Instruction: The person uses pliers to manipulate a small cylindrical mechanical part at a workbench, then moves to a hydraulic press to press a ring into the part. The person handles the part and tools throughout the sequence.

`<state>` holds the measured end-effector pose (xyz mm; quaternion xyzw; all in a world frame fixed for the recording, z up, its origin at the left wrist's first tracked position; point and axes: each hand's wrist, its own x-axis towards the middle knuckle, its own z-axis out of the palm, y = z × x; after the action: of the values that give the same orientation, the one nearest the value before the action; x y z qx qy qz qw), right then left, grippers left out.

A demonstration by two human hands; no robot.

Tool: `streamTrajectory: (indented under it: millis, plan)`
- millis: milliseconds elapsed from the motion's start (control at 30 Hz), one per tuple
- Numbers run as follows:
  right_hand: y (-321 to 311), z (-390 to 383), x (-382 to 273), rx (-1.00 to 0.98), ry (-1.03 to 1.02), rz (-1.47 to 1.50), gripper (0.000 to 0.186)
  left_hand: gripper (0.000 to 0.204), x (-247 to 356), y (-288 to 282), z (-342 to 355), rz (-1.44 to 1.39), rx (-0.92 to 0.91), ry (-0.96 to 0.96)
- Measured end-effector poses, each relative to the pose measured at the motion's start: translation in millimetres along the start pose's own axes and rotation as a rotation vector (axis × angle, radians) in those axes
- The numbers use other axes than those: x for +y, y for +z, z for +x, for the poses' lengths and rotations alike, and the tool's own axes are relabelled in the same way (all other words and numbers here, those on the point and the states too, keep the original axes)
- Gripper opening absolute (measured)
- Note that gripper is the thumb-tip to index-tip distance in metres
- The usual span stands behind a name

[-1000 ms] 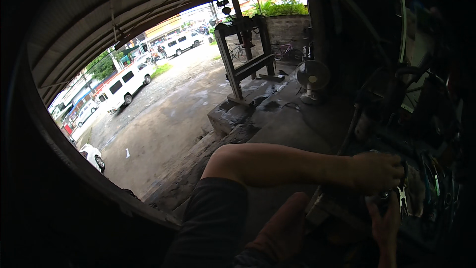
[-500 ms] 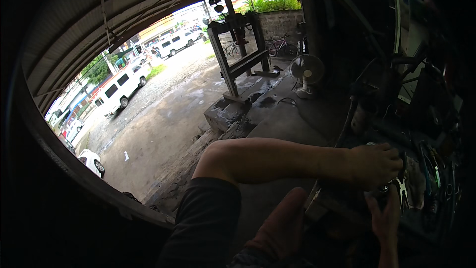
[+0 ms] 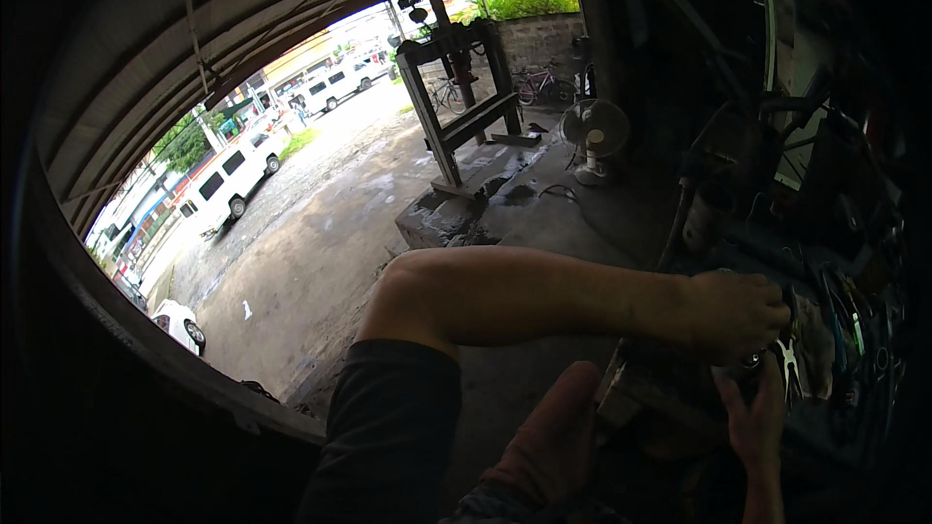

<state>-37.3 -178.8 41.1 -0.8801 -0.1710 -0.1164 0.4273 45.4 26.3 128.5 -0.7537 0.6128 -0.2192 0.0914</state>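
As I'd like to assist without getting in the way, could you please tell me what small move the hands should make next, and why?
I would probably ease the left hand back slightly, leaving the right hand where it is: only a glimpse of the small shiny part shows between them, and the light there is dim.

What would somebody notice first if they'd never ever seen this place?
Probably the bright street at the upper left, with its long white van. Next, the person's bare left arm, which spans the lower middle and ends at the left hand, with the right hand just below it in the dim lower right. A pale fan also shows up against the dark, right of center.
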Motion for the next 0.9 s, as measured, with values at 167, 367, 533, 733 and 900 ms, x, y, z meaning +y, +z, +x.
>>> streamTrajectory:
  millis: [167, 367, 533, 733, 900]
  plan:
    - [-3, 1, -1, -0.043, -0.014, -0.003, 0.056, 0.036, -2, -1, 0, 0.016, 0.006, 0.014]
    - [0, 2, 3, -0.020, -0.024, -0.002, 0.057, 0.033, -8, -8, 2, 0.056, -0.017, 0.084]
    - [1, 0, 6, -0.001, -0.012, 0.023, 0.054, 0.029, -13, -15, -1, -0.021, -0.017, 0.100]
    - [3, -3, 7, 0.022, -0.028, -0.027, 0.062, 0.030, -9, -18, -8, -0.093, -0.114, 0.001]
    - [2, 1, 4, -0.022, 0.068, -0.034, 0.061, 0.032, -14, -9, -4, -0.286, -0.058, -0.039]
